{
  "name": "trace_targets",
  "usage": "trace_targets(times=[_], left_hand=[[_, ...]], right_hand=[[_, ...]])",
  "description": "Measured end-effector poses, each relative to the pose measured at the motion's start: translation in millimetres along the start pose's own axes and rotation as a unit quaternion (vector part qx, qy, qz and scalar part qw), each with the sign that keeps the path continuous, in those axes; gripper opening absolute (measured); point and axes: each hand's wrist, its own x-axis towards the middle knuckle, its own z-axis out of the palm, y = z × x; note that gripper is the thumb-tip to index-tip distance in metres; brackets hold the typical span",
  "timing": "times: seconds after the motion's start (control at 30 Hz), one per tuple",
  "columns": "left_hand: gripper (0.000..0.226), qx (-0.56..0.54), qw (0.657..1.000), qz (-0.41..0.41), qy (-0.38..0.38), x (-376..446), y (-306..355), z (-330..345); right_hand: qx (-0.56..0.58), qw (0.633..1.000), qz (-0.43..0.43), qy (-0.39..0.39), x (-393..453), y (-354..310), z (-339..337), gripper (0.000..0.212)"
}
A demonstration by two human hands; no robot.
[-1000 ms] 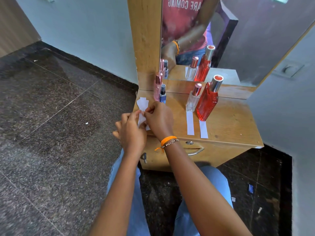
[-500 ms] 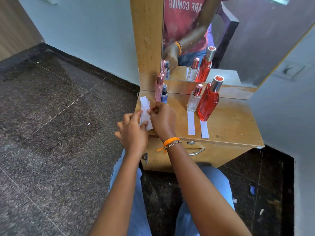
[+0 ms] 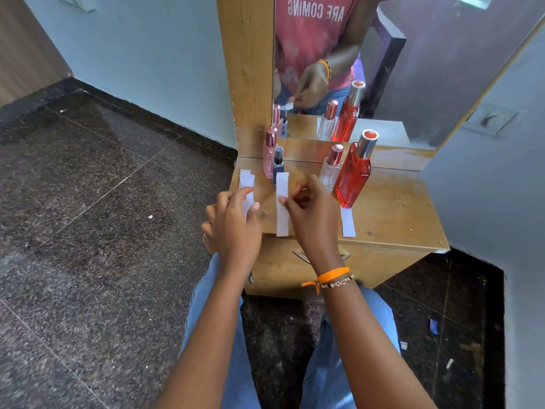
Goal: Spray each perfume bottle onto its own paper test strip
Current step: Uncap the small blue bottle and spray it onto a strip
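Several perfume bottles stand at the back of the wooden dresser top (image 3: 395, 211): a slim pink bottle (image 3: 269, 153), a small dark blue bottle (image 3: 278, 165), a clear bottle with a pink cap (image 3: 331, 168) and a tall red bottle (image 3: 355, 172). My right hand (image 3: 309, 214) pinches one white paper strip (image 3: 282, 202) that lies lengthwise in front of the blue bottle. My left hand (image 3: 233, 225) holds a small bundle of strips (image 3: 247, 185) at the dresser's left edge. Another strip (image 3: 348, 221) lies in front of the red bottle.
A mirror (image 3: 368, 54) in a wooden frame rises behind the bottles and reflects them and my hands. A drawer with a metal handle (image 3: 300, 255) sits below the top. Dark stone floor (image 3: 88, 202) spreads to the left; a wall (image 3: 501, 187) closes the right side.
My right hand has pulled one strip out of the bundle and carried it right, in front of the blue bottle. My left hand stays at the left edge with the other strips.
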Motion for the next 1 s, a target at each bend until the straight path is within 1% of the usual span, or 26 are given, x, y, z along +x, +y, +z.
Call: trace_targets(times=[0.1,0.23,0.33,0.47,0.63,0.73,0.8,0.9,1.0], left_hand=[[0.018,-0.023,0.999,0.035,-0.004,-6.3,10.2,4.9],[0.016,-0.046,0.996,0.056,-0.047,-13.1,19.8,11.9],[0.017,-0.051,0.994,0.063,-0.067,-17.8,23.8,14.3],[0.018,-0.044,0.995,0.062,-0.067,-20.9,25.4,14.4],[0.020,-0.060,0.994,0.059,-0.063,-18.2,22.8,13.4],[0.022,-0.071,0.994,0.060,-0.054,-15.3,25.0,11.7],[0.023,-0.091,0.994,0.052,-0.041,-3.5,18.4,9.7],[0.024,-0.128,0.989,0.062,-0.031,2.1,17.3,10.1],[0.024,-0.120,0.991,0.061,-0.017,3.6,16.3,8.4]], right_hand=[[-0.026,0.999,0.006,0.018,-6.6,10.7,-15.9,0.021],[-0.045,0.999,0.011,0.020,-7.7,21.9,-26.0,0.010],[-0.093,0.996,0.000,-0.004,-3.3,27.2,-22.6,0.014],[-0.152,0.986,-0.048,-0.046,1.6,34.1,-14.7,0.026],[-0.201,0.975,-0.086,-0.041,-1.4,38.5,-12.9,0.023],[-0.177,0.980,-0.087,-0.020,4.6,32.2,-10.8,0.024],[-0.144,0.985,-0.089,-0.023,17.9,21.4,4.9,0.025],[-0.090,0.992,-0.089,-0.010,35.8,10.2,16.9,0.029],[-0.076,0.995,-0.069,0.007,48.2,8.6,28.8,0.030]])
